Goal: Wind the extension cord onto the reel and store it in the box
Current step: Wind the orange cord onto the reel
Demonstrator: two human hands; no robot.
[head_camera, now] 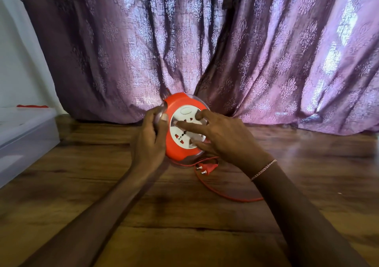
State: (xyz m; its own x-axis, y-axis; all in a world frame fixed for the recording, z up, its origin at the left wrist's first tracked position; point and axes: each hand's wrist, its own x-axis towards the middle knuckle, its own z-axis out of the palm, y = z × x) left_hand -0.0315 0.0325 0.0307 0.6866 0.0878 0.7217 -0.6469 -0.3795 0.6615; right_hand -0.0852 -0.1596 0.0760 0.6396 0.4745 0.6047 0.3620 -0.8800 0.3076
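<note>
An orange extension reel (176,102) with a white socket face (181,135) stands tilted on its edge on the wooden floor. My left hand (150,135) grips its left rim, thumb on the front. My right hand (222,137) lies spread over the socket face, fingertips pressed on the white disc. A red cord (217,191) trails in a loop from under the reel to the right, passing under my right forearm. Its red two-pin plug (206,168) lies on the floor just below the reel.
A purple patterned curtain (205,47) hangs right behind the reel. At the left edge sits a pale translucent box (22,137), with something red (32,106) on top at its back. Wooden floor (184,225) stretches toward me.
</note>
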